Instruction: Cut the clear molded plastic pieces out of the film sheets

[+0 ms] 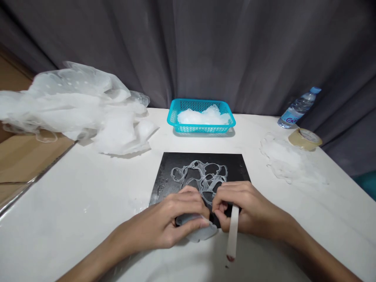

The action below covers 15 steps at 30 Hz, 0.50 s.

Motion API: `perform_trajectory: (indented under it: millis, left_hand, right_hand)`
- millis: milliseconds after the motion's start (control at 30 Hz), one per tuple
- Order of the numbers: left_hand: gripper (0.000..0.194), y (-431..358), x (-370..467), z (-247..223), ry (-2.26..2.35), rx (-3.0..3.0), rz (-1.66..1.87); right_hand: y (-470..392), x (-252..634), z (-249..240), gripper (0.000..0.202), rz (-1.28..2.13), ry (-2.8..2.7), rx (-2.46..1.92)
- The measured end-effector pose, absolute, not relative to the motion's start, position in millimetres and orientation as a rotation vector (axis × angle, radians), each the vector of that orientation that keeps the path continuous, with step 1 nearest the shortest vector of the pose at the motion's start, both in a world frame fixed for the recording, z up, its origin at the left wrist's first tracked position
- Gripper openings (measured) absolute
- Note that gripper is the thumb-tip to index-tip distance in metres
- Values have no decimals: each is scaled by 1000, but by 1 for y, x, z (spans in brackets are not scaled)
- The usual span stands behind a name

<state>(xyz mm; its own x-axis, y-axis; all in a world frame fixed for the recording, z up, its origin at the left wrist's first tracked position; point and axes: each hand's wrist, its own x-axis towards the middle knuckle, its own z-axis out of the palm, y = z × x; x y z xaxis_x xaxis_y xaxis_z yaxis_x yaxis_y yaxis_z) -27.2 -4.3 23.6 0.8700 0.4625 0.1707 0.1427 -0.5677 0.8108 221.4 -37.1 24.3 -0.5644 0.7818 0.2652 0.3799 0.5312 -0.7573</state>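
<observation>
My left hand (186, 213) is closed on a thin, translucent white piece of sheet (201, 232), pinched between thumb and fingers over the near edge of a black board (173, 160). Beside it my right hand (239, 203) is closed round a flat whitish stick (233, 235). The stick's dark red end points toward me, and its other end is hidden in the fingers. Both hands' fingertips are close together. On the board, just beyond them, lies a tangle of cut translucent scraps (202, 176) with curved edges.
A blue plastic basket (202, 128) holding white pieces stands at the back. Layered white sheets (88, 113) pile up at the left, beside a cardboard box (32, 160). To the right are a thin white sheet (288, 158), a tape roll (305, 139) and a water bottle (298, 109).
</observation>
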Motion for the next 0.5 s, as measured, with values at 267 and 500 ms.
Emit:
perform_trajectory:
  millis: [267,500]
  left_hand:
    - [12,-6,-23,24,404,2172,904]
    - [18,-9,-23,23,374,2174,1000]
  right_hand:
    - [-38,226,33,17,930,-2155,-871]
    - [-38,222,33,9,790,-2081,-745]
